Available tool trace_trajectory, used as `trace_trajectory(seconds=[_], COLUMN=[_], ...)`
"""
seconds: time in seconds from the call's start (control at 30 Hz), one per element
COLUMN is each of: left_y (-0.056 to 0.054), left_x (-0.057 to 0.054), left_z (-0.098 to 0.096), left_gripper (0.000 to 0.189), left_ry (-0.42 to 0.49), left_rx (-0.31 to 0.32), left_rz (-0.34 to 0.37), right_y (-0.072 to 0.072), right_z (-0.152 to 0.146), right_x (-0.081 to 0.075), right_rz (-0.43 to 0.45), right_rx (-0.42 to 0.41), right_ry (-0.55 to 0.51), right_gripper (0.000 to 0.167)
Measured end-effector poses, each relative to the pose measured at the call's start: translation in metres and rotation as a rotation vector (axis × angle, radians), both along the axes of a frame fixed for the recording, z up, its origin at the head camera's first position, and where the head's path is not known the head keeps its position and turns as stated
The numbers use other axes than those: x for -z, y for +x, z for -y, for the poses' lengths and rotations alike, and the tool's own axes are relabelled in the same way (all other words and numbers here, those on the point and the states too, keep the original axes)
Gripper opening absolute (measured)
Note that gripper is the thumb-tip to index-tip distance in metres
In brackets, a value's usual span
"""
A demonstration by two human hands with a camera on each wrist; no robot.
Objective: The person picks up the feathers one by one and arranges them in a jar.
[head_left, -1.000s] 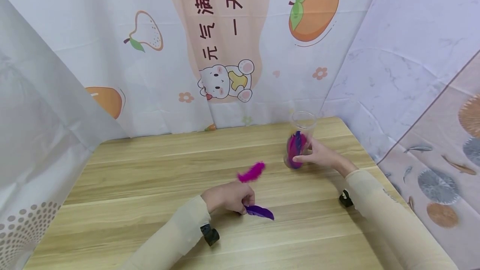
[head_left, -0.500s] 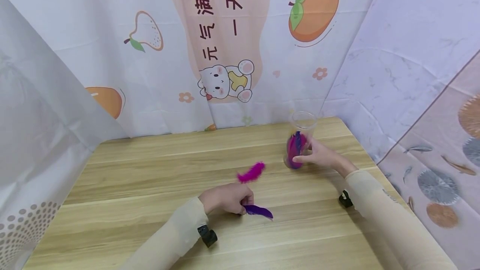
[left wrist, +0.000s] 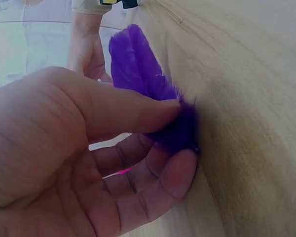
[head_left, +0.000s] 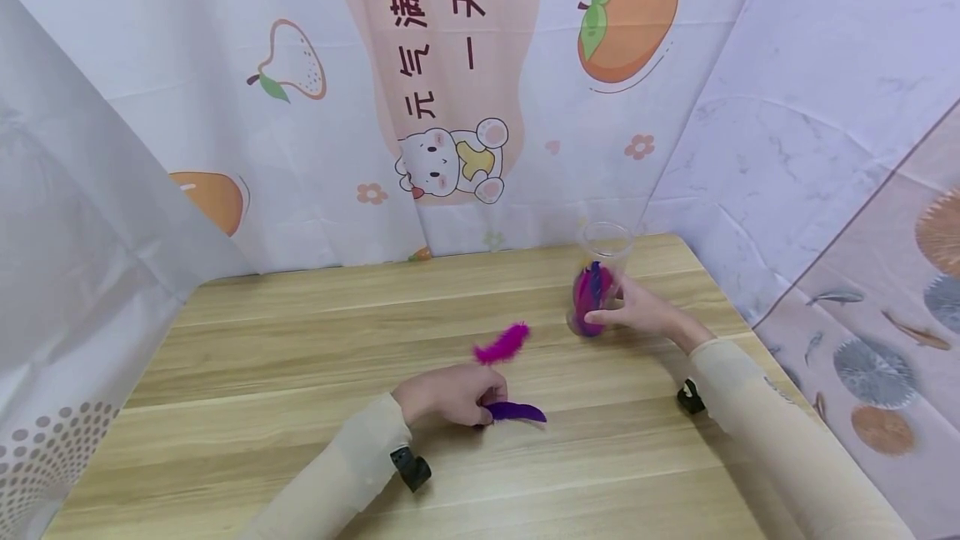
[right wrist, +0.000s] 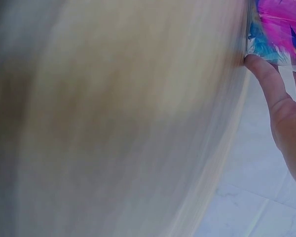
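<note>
My left hand [head_left: 450, 394] pinches a purple feather [head_left: 519, 412] by its fluffy end, low over the table at the centre. In the left wrist view the thumb lies over that end of the purple feather [left wrist: 138, 64] and the broad vane sticks out past it. My right hand [head_left: 641, 307] holds a tall clear cup [head_left: 607, 242] upright on the table. Inside it are pink and purple feathers [head_left: 591, 298]; the right wrist view also shows blue feathers [right wrist: 261, 42] in it. A loose magenta feather [head_left: 502, 344] lies just beyond my left hand.
The wooden table [head_left: 285, 357] ends at a printed curtain [head_left: 315, 148] behind it. Another curtain [head_left: 825, 148] hangs along the right side, close to the right forearm. A black strap mount [head_left: 411, 468] sits on the left wrist.
My left hand has shifted slightly left, and the purple feather now lies closer to level, its tip raised a little. The right hand and cup have stayed put.
</note>
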State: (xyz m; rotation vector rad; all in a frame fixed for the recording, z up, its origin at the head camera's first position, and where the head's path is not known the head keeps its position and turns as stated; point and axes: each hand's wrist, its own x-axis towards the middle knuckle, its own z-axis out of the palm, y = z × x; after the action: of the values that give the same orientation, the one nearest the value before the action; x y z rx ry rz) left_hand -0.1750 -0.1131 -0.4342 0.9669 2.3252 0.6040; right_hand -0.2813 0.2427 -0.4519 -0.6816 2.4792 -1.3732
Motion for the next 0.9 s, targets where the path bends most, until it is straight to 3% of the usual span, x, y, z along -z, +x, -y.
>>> trace_trajectory(seconds=[0.4, 0.9], left_y=[-0.0036, -0.0041], left_x=[-0.0063, -0.004], left_z=[0.0044, 0.004], left_gripper=[0.019, 0.016], left_ry=[0.102, 0.096], left_rx=[0.036, 0.06], left_rz=[0.056, 0.054], right_y=[-0.0012, -0.0018], right_z=[0.0003, -0.0001], right_x=[-0.0006, 0.0012], right_rz=[-0.01, 0.011], right_rx=[-0.009, -0.012], right_ry=[-0.032, -0.022], right_gripper=[0.088, 0.091])
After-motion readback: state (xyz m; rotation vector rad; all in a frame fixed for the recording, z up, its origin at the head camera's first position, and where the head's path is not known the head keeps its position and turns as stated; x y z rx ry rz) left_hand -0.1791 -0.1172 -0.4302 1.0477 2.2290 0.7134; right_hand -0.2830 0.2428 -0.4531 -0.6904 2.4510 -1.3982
